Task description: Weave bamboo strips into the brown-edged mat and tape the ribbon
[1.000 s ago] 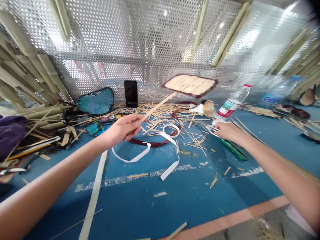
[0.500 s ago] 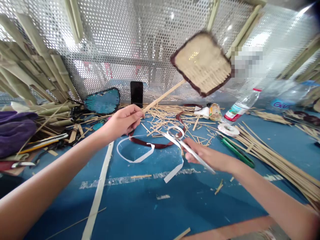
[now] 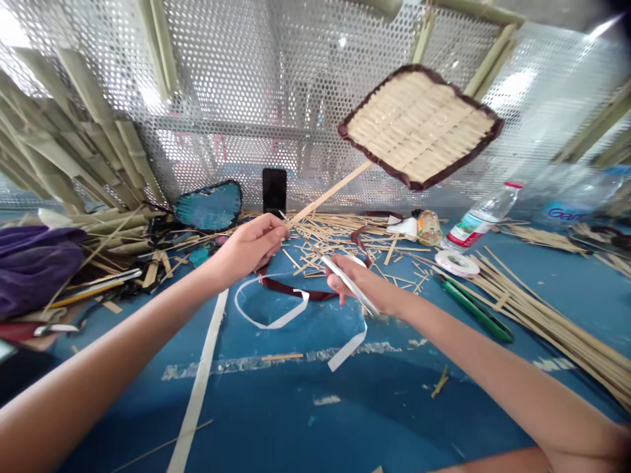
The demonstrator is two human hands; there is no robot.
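My left hand [image 3: 251,246] is closed around the lower end of a light wooden handle. That handle belongs to a woven hand fan [image 3: 421,128], a diamond of pale strips edged in dark brown, raised up to the right. My right hand [image 3: 365,282] grips a slim silver pointed tool [image 3: 351,284], its thin tip slanting toward the left hand; its exact kind is unclear. Below the hands a brown ribbon [image 3: 315,294] curves across the blue table. Curled white paper-like strips [image 3: 276,323] lie near it.
Loose bamboo slivers [image 3: 315,230] litter the table's back. A phone [image 3: 274,190] leans upright there. On the right are a tape roll [image 3: 457,263], a green-handled tool [image 3: 476,309], a bottle [image 3: 483,217] and long bamboo strips [image 3: 557,328]. Left are a purple cloth [image 3: 37,269] and bamboo pieces.
The fan has turned flatter to the camera and its far corner reaches further right. My right hand has moved left and up with the silver tool, closer to my left hand.
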